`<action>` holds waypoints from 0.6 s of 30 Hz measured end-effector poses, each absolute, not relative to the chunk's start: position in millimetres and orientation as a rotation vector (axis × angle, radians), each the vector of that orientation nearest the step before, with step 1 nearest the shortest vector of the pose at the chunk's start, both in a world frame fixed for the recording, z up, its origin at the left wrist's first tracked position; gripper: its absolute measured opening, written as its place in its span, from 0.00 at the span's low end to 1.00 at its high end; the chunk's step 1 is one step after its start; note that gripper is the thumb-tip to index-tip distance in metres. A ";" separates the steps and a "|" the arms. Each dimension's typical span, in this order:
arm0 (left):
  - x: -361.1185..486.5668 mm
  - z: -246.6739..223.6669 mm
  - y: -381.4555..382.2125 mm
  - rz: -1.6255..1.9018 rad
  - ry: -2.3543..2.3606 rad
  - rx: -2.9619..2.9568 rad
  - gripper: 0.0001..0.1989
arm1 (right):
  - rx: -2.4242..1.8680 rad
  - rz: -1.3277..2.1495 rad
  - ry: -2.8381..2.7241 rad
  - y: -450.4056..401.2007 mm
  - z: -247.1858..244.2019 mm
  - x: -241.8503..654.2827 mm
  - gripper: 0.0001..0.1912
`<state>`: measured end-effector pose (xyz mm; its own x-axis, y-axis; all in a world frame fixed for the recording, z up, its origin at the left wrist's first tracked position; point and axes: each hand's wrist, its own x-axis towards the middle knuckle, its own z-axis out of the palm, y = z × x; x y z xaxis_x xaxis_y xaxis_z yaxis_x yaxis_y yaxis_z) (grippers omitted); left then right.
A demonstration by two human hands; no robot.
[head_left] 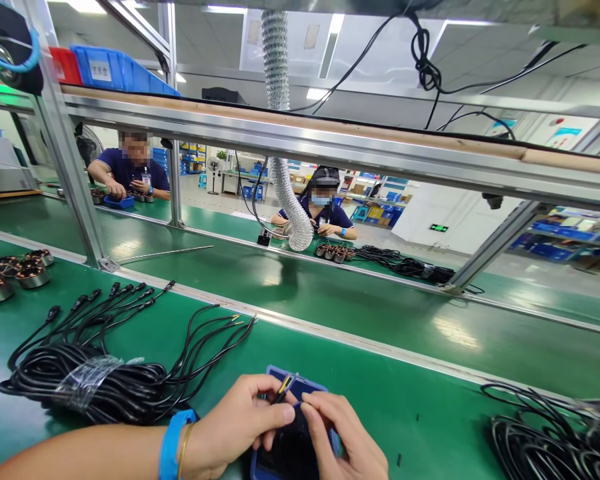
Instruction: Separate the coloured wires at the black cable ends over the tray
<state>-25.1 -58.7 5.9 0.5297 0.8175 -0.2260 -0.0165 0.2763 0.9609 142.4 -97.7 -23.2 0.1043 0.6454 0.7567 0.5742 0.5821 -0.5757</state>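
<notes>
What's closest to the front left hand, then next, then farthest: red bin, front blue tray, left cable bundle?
1. Front blue tray, beneath the left hand.
2. Left cable bundle, to its left.
3. Red bin, high at upper left.

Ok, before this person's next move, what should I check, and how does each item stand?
1. Wires held by the left hand: ok, their ends stick up from its fingers.
2. Right hand at the work: ok, fingertips beside the left thumb; its grip, cannot tell.
3. Blue tray beneath the hands: ok.
4. Left cable bundle bound: ok, clear wrap around it.
5. Tabletop free of loose bits: not ok, small black pieces lie right of the tray.
</notes>
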 end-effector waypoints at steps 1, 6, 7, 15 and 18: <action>-25.0 6.6 -58.8 0.669 0.852 1.159 0.22 | -1.066 0.100 -1.581 -97.7 -22.0 144.2 0.06; -25.9 7.0 -59.6 0.659 0.852 1.163 0.17 | -1.189 0.372 -1.439 -100.3 -15.8 151.2 0.07; -26.2 6.1 -59.8 0.657 0.851 1.161 0.15 | -1.198 0.412 -1.425 -100.7 -14.9 151.8 0.08; -26.0 2.1 -59.6 0.649 0.851 1.141 0.13 | -1.198 0.579 -1.502 -99.0 -15.1 150.3 0.10; -25.8 4.7 -59.7 0.649 0.864 1.143 0.15 | -1.183 0.597 -1.544 -97.2 -14.1 151.9 0.09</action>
